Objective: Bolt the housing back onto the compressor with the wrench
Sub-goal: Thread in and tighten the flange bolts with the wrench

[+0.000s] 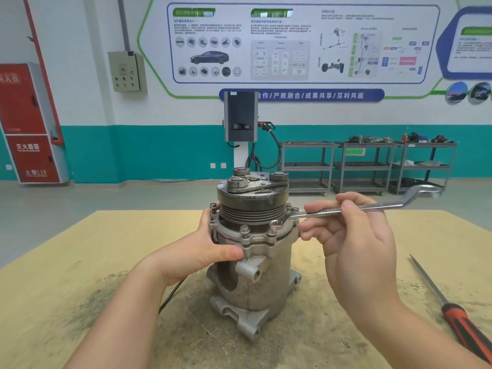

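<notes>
Bracing the compressor (255, 272) w/ your left hand (213, 251) gripping the housing (253, 237) flange so it won't spin; right hand (354, 235) pinches the wrench (372, 206), ring end over a bolt (274, 226) just left of it

Head camera looks forward and down, close over the table (80, 262).

place: likely automotive training workshop | cues: car-systems wall poster (300, 43); parts carts (367, 166); charging unit (241, 117)
</notes>
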